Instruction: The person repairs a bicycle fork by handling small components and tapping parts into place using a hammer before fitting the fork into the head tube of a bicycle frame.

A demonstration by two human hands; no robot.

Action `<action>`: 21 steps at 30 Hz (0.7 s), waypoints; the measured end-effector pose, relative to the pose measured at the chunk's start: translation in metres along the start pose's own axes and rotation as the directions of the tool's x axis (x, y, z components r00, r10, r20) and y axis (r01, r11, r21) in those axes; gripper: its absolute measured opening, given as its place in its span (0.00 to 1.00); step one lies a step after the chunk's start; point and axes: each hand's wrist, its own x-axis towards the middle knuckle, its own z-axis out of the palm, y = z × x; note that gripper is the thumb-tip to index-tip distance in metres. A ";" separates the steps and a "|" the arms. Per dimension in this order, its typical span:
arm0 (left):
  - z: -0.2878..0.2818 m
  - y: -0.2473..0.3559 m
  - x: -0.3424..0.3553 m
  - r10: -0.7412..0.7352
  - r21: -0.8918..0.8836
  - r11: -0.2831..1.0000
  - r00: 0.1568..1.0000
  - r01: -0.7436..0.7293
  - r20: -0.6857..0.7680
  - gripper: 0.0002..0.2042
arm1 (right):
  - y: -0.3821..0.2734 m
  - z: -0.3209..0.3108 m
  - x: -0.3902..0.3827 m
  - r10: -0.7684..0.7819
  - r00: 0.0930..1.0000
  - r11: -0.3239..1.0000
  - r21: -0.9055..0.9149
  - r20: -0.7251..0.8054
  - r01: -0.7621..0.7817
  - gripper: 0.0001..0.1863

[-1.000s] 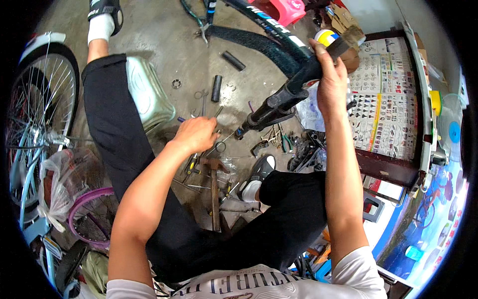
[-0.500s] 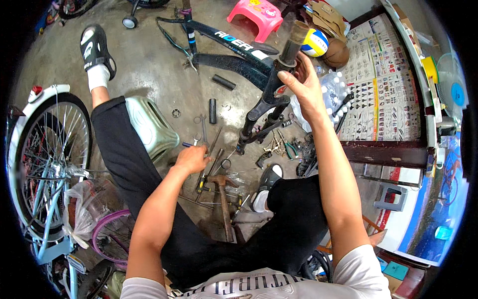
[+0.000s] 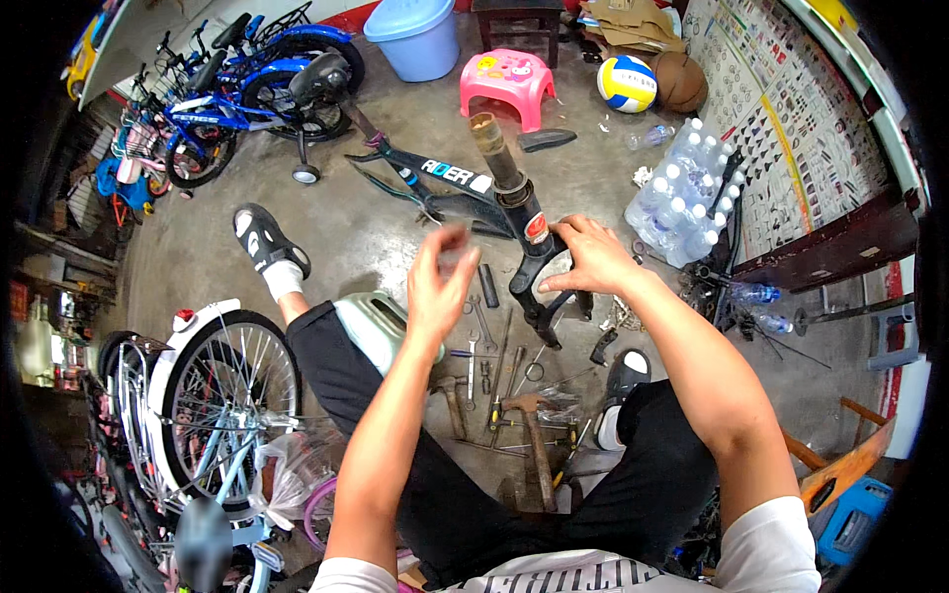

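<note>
My right hand (image 3: 593, 259) grips the black bicycle fork (image 3: 526, 272) at its crown, thumb and fingers around it. The fork stands at the front of a dark bicycle frame (image 3: 450, 178) with a tall, worn steerer tube (image 3: 496, 153) pointing up. My left hand (image 3: 440, 287) is raised just left of the fork, holding nothing, fingers apart and blurred at the tips. Below my hands lie wrenches (image 3: 482, 331), a hammer (image 3: 534, 445), loose black tubes (image 3: 487, 285) and other small tools on the concrete floor.
A pale green stool (image 3: 371, 331) is by my left leg, bicycles (image 3: 227, 405) at left and back. Behind stand a pink stool (image 3: 509, 79), blue bin (image 3: 410, 40) and two balls (image 3: 626, 84). Bottled water (image 3: 682, 198) and a chart-covered board (image 3: 776, 128) are on the right.
My left hand has risen from among the floor tools toward the fork. My right hand has slid lower, from the upper tube to the crown. The view has tilted up.
</note>
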 end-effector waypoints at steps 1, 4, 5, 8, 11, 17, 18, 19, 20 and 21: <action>-0.001 0.010 0.023 0.067 -0.046 0.997 0.998 -0.066 0.020 0.23 | -0.003 0.001 0.004 0.014 1.000 1.000 0.020 0.005 -0.014 0.55; 0.003 0.025 0.082 0.090 -0.238 0.971 0.968 -0.033 0.233 0.28 | 0.004 0.016 0.010 0.035 0.999 0.997 0.071 -0.038 -0.032 0.51; 0.002 0.027 0.096 0.064 -0.292 0.955 0.925 0.052 0.374 0.29 | 0.003 0.017 0.010 0.050 0.998 0.997 0.061 -0.040 -0.047 0.51; -0.002 0.041 0.118 0.085 -0.325 0.934 0.791 0.149 0.605 0.30 | 0.000 0.017 0.011 0.076 0.997 0.996 0.049 -0.028 -0.074 0.50; -0.005 0.042 0.123 0.113 -0.326 0.934 0.740 0.149 0.663 0.30 | 0.003 0.021 0.013 0.066 0.997 0.997 0.047 -0.048 -0.063 0.48; 0.002 0.033 0.118 0.102 -0.324 0.936 0.778 0.136 0.620 0.30 | 0.002 0.017 0.013 0.063 0.998 0.998 0.013 -0.013 -0.063 0.46; 0.002 0.030 0.114 0.107 -0.317 0.942 0.796 0.110 0.595 0.29 | -0.001 0.018 0.012 0.065 0.998 0.998 0.009 -0.020 -0.065 0.46; 0.005 0.033 0.111 0.119 -0.316 0.945 0.813 0.084 0.571 0.29 | -0.002 0.018 0.010 0.073 0.997 0.997 -0.001 -0.025 -0.073 0.46; 0.006 0.035 0.109 0.106 -0.295 0.952 0.824 0.078 0.557 0.28 | -0.002 0.018 0.009 0.079 0.996 0.997 -0.012 -0.031 -0.079 0.46; 0.005 0.037 0.107 0.092 -0.273 0.959 0.835 0.072 0.543 0.27 | -0.002 0.018 0.009 0.085 0.996 0.996 -0.004 -0.034 -0.085 0.46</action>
